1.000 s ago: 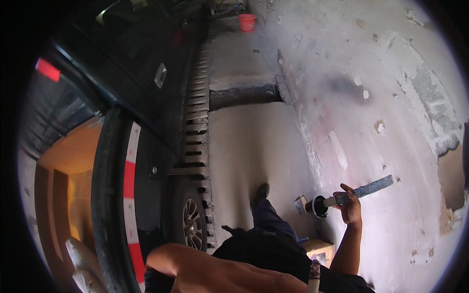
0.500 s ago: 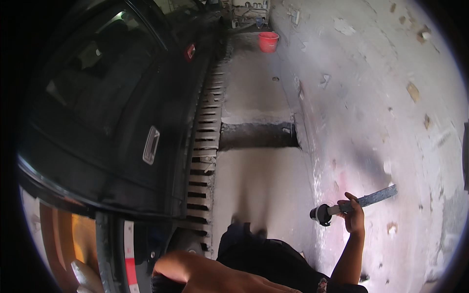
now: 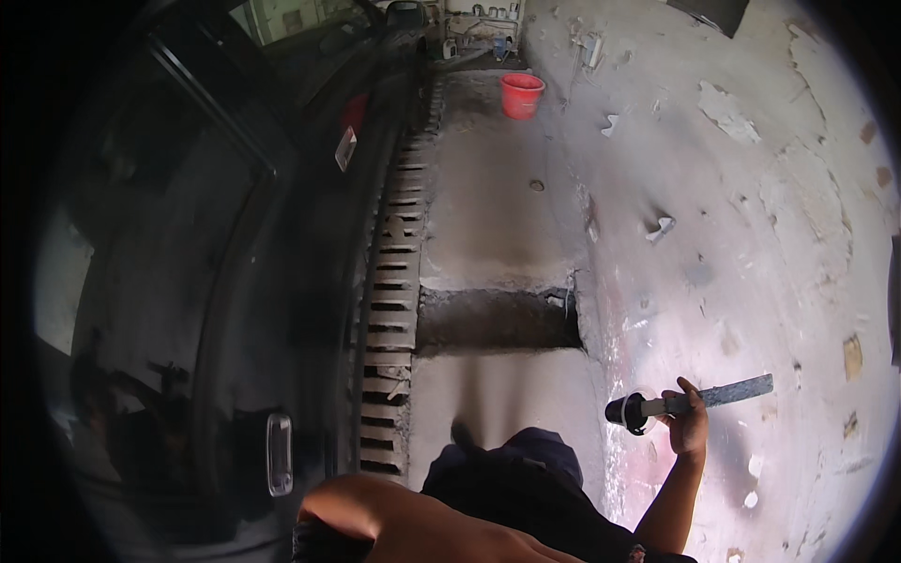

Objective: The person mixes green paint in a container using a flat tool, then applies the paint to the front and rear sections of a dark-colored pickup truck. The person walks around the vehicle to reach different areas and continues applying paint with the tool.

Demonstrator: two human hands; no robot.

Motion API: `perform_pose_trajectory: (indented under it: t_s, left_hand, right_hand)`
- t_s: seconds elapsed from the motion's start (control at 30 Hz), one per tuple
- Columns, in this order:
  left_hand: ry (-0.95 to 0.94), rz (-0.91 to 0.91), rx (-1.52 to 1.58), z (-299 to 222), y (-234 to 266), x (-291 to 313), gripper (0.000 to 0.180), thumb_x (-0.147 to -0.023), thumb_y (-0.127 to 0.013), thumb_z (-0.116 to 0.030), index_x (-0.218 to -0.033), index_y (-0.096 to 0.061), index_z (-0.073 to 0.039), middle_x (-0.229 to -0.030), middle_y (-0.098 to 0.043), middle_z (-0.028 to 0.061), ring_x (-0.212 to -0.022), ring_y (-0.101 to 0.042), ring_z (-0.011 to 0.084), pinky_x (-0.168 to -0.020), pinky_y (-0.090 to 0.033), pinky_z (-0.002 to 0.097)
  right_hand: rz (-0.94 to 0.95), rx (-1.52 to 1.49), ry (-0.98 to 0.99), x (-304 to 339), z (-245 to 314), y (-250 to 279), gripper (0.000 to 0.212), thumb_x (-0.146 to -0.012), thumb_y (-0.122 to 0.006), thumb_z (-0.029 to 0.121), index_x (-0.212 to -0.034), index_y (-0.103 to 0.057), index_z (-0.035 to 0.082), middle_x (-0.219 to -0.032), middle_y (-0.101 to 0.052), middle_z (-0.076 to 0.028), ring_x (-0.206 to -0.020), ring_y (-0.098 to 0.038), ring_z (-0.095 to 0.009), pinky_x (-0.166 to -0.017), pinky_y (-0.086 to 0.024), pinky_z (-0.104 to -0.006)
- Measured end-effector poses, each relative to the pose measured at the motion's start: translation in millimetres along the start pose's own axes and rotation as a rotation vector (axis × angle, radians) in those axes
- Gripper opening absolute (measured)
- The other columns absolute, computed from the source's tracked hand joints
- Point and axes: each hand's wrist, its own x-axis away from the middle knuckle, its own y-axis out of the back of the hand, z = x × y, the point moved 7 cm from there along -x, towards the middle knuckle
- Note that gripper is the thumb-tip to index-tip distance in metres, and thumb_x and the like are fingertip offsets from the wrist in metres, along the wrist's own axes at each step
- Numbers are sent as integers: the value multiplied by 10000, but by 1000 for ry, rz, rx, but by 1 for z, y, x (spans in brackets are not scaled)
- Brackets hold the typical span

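Observation:
My right hand, at the lower right near the wall, has its fingers closed around a long flat grey strip. Against the strip's left end is a round black cup-like piece with a pale rim; whether the two are joined, I cannot tell. My left forearm bends across my body at the lower edge, and its hand is out of the picture.
A dark car with door handles fills the left side. Beside it runs a slotted floor grating. A dark gap crosses the concrete floor ahead. Farther off stands a red bucket. A patchy wall closes the right.
I have moved forward along the car: its door handles, the floor gap and the bucket sit lower in the picture. My right hand keeps its hold on the strip.

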Motion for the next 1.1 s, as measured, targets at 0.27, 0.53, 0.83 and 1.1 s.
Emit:
perform_pose_trajectory:
  t_s: [0.27,0.53,0.83,1.1]
  left_hand:
    - [25,6,-12,-28,167,-64,837,-855,-654,-431,-1388,-415,169,-1346,-477,402,-1267,-506,493,-1032,-433,524]
    - [-59,-53,49,-41,336,-156,849,-827,-675,-409,-1383,-411,177,-1362,-480,380,-1297,-484,484,-1056,-419,523]
    - [96,-19,39,-101,557,-245,913,-787,-713,-429,-1412,-390,153,-1421,-425,376,-1329,-456,470,-1070,-409,508]
    - [-22,46,67,-193,808,-315,940,-789,-707,-458,-1405,-382,174,-1421,-424,380,-1301,-489,468,-1057,-425,482]
  right_hand:
    - [49,-41,-25,-160,10,-71,571,-955,-530,421,-1384,-465,50,-1026,-687,-130,-926,-677,-275,-770,-556,-412]
    - [52,-6,-26,-339,65,-146,514,-975,-502,355,-1380,-469,39,-1002,-695,-129,-926,-681,-277,-749,-562,-423]
    - [98,67,-52,-570,100,-245,527,-982,-481,370,-1385,-459,30,-1018,-698,-138,-937,-687,-290,-769,-561,-426]
    - [68,30,-9,-764,140,-380,519,-987,-472,353,-1387,-454,24,-1018,-697,-154,-915,-685,-295,-755,-561,-434]
